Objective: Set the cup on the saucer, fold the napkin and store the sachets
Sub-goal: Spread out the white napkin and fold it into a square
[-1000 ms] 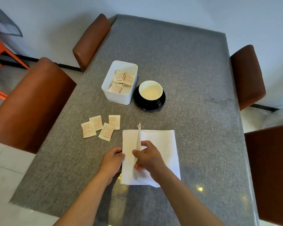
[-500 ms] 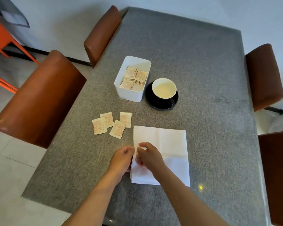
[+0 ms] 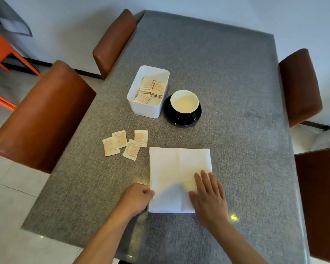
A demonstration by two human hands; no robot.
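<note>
Looking down from head height, a grey fabric-textured tabletop (image 3: 227, 77) fills most of the frame, with two bare forearms reaching in from the bottom edge. A white napkin (image 3: 176, 168) lies flat in the lower middle of the frame, roughly square, with a faint crease running top to bottom down its middle. The right hand (image 3: 210, 197) lies on the napkin's lower right part, palm down, fingers straight and close together, pressing the cloth against the tabletop. The left hand (image 3: 136, 199) sits at the napkin's lower left edge with its fingers curled, touching that edge; whether it actually pinches the cloth cannot be told from this angle. Just left of the napkin's upper corner, four small beige sachets (image 3: 125, 142) with reddish print lie loose on the tabletop, some overlapping. Above them, near the middle of the frame, stands a white rectangular box (image 3: 147, 109) with more sachets of the same kind inside it. Touching or just beside the box on its right, a cup (image 3: 185, 102), black outside and cream inside, sits on a black saucer (image 3: 179, 121). Brown padded chairs (image 3: 44, 115) stand along the left and right sides of the tabletop, and part of an orange frame (image 3: 0, 52) shows at the upper left of the frame.
</note>
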